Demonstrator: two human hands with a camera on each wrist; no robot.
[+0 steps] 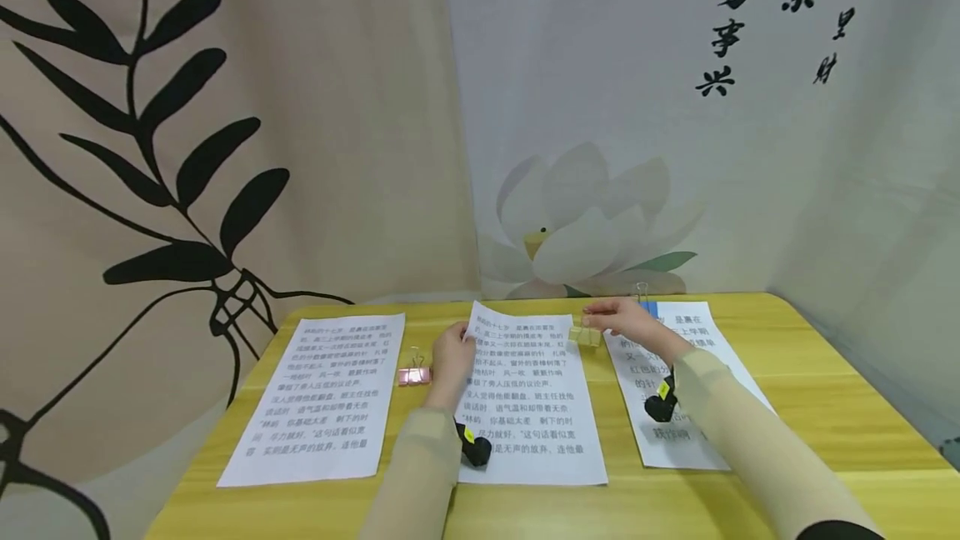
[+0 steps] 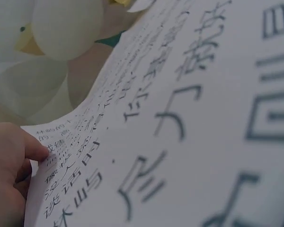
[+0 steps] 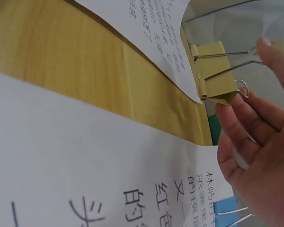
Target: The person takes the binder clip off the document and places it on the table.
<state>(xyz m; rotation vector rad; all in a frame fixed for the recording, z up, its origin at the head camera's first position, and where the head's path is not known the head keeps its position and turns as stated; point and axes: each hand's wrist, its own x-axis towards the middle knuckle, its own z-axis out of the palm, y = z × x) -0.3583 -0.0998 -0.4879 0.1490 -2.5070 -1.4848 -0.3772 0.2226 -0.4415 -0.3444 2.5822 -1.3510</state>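
At wood-grain table [image 1: 847,390] | printed cloth [image 1: 367,123] behind | left grip [image 1: 452,361] pinches middle sheet [image 1: 525,407] | right grip [image 1: 636,327] pinches yellow clip [image 1: 585,337]

1. Left hand [image 1: 452,357] and right hand [image 1: 637,327]: bare.
2. Left sleeve [image 1: 416,473] and right sleeve [image 1: 757,440] match, plain pale beige.
3. Lumpy black left gadget [image 1: 476,450] and right gadget [image 1: 660,408] at the wrists, each with a bright yellow patch [image 1: 468,435].
4. Curved black bit [image 1: 836,531] further up the right sleeve.

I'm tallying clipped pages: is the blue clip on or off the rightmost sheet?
On: the blue clip sits over the top edge of the rightmost sheet, its body overlapping the printed side.
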